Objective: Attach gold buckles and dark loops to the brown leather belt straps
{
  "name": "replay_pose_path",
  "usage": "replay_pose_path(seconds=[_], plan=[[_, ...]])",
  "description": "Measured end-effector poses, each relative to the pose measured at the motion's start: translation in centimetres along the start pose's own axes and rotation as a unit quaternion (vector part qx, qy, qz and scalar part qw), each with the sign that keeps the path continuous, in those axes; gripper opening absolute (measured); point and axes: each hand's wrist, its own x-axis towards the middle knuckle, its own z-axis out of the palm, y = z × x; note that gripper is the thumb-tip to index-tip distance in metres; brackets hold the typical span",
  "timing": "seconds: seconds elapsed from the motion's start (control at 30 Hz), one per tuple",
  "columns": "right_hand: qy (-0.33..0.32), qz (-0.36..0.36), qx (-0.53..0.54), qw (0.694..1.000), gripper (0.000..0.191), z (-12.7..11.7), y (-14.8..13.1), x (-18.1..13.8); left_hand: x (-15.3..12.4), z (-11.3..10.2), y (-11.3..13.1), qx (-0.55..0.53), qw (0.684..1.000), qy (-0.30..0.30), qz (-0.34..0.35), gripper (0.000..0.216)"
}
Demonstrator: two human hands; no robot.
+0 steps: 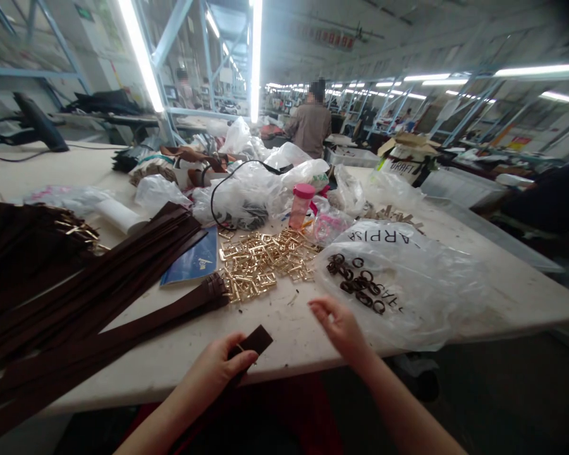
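Note:
My left hand [227, 360] is closed on a dark brown strap [258, 340] at the table's front edge. The strap's flat end sticks out past the thumb, and a thin bit of gold metal shows by the fingers. To the right, my right hand [337, 323] hovers over the table with loosely bent fingers, nothing visible in them. Dark brown rings [360, 283] lie on a clear plastic bag [427, 284] just beyond it. A heap of gold buckles [260, 259] is spread behind both hands. Dark brown straps [171, 319] with buckled ends lie at the left.
A blue booklet [189, 258] lies partly under straps. Behind the buckles stand a pink-lidded jar [301, 205] and crumpled plastic bags [251, 189]. A white roll [120, 216] lies at the left. Farther back, a person [312, 123] stands beyond the table.

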Motion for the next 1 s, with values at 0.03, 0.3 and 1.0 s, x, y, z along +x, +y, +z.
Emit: replay_pose_path(seconds=[0.03, 0.3, 1.0], plan=[[0.061, 0.048, -0.088, 0.993, 0.026, -1.8, 2.0, 1.1, -0.1, 0.0, -0.1, -0.004, 1.0, 0.004, -0.004, 0.028], [0.053, 0.174, -0.317, 0.931, 0.014, -6.2, 11.0, 4.4, -1.8, 0.9, -0.2, -0.027, 0.998, -0.049, -0.004, 0.027], [0.133, 0.209, -0.016, 0.969, 0.028, -5.4, 8.8, 3.3, -3.8, 0.3, 1.6, 0.054, 0.997, -0.003, 0.055, 0.029]])
